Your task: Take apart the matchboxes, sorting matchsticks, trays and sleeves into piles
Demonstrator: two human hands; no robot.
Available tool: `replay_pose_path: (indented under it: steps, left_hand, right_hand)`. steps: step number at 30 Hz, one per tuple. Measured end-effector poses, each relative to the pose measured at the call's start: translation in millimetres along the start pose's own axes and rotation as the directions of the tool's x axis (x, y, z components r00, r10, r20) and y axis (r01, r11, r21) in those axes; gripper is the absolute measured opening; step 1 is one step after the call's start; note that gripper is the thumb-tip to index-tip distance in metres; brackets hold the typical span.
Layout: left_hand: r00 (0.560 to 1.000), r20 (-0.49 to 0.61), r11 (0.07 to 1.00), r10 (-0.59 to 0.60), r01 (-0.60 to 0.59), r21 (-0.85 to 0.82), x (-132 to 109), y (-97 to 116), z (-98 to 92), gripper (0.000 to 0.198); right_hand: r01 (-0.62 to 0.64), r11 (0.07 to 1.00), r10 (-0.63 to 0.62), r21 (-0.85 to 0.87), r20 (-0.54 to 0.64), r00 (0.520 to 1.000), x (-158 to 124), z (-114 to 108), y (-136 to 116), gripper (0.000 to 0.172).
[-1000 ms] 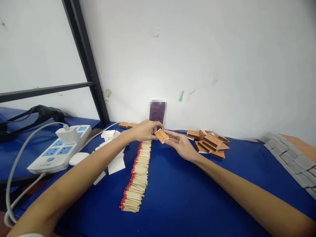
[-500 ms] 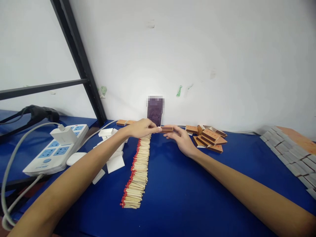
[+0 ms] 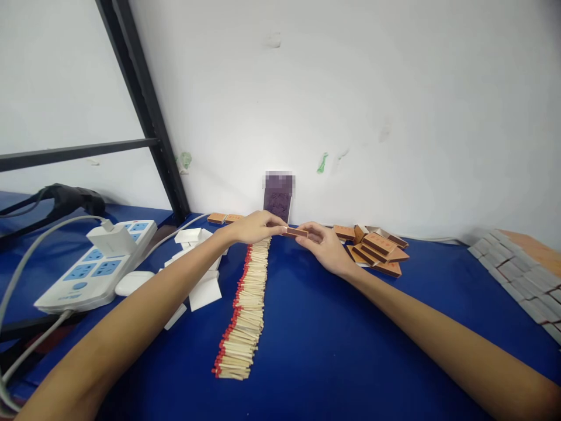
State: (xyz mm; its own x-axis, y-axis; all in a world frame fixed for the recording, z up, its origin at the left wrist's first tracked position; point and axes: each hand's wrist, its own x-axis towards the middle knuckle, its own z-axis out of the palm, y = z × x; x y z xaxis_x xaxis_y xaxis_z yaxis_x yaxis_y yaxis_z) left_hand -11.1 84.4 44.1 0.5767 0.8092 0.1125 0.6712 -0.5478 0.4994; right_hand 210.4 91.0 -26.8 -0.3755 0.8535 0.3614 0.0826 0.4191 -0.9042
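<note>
Pinching: your left hand [image 3: 258, 227] and right hand [image 3: 325, 249] hold opposite ends of a matchbox [image 3: 297, 232] | just beside far end of match row [image 3: 245, 316] | likely light, thin card, crushable; take its ends, press gently

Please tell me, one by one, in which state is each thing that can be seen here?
Left hand: fingers on the matchbox's left end.
Right hand: fingers on its right end.
Matchbox: held between both hands, brown side facing the camera.
Matches: loose, in a long row, red heads leftward.
Matchbox pile: heaped at odd angles.
Charger: plugged into the power strip, cable attached.
Purple object: standing upright.
</note>
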Motion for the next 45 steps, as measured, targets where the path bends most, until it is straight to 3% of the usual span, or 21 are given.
replay_pose_path:
  steps: [4,9,20,31,35,39,45]
  left_hand:
    - [0.999,0.041,0.995,0.007,-0.011,0.103,7.5,-1.3,-2.9,0.029]
    - [0.997,0.073,0.972,-0.035,0.017,0.235,15.7,-7.4,-3.1,0.024]
    - [0.994,0.004,0.957,-0.111,0.106,0.271,22.3,-18.4,4.5,0.018]
    - [0.998,0.013,0.971,-0.067,0.062,0.231,22.5,-27.3,6.3,0.034]
    - [0.997,0.004,0.971,-0.075,0.073,0.227,23.0,-26.9,7.8,0.036]
    - [0.997,-0.008,0.974,-0.074,0.074,0.214,23.4,-25.8,9.4,0.039]
    - [0.998,-0.011,0.978,-0.067,0.068,0.199,23.1,-19.7,9.0,0.039]
  right_hand:
    - [0.039,0.976,-0.018,-0.213,0.099,0.995,2.9,-3.9,-3.5,0.021]
    - [0.141,0.861,-0.089,-0.488,0.128,0.988,13.9,0.1,-2.0,0.013]
    - [0.181,0.727,-0.065,-0.663,0.196,0.979,22.4,5.3,3.2,0.013]
    - [0.081,0.557,0.055,-0.826,0.134,0.989,17.7,-28.3,-18.8,0.016]
    - [0.070,0.502,0.024,-0.862,0.096,0.995,20.7,-48.8,-44.1,0.020]
    - [-0.026,0.465,0.020,-0.885,-0.018,1.000,27.2,-88.8,-65.4,0.032]
    - [-0.176,0.305,0.163,-0.936,-0.131,0.978,33.8,-158.1,-54.3,0.047]
